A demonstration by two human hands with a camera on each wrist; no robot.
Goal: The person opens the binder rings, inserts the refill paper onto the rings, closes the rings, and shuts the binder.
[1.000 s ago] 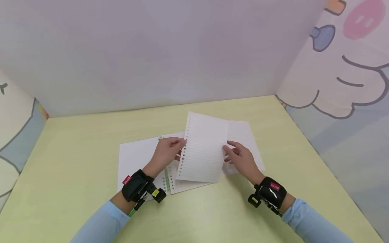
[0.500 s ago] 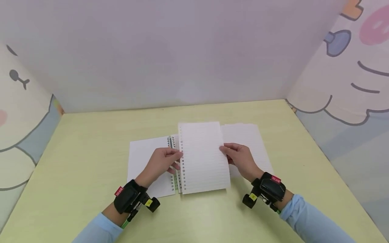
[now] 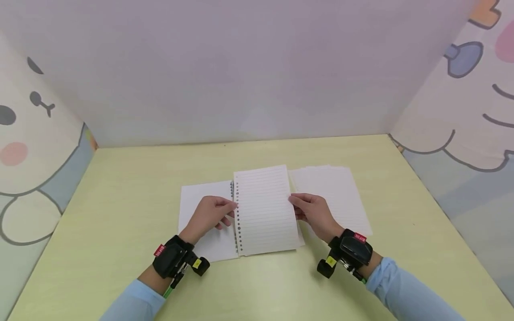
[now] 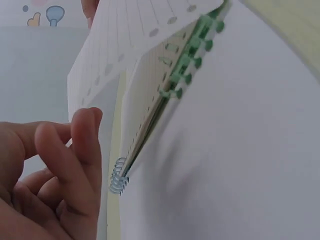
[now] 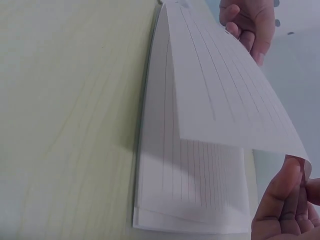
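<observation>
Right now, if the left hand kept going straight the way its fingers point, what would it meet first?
The left hand points right, fingertips already at the punched edge of the lined sheet, held just above the binder rings. Beyond that, probably the right hand.

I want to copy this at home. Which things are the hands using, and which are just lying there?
In use:
- lined sheet, held at its edges by the left hand and right hand
- open binder with green rings, under the sheet's punched edge

Just lying there:
- loose stack of sheets on the table, right of the binder
</observation>
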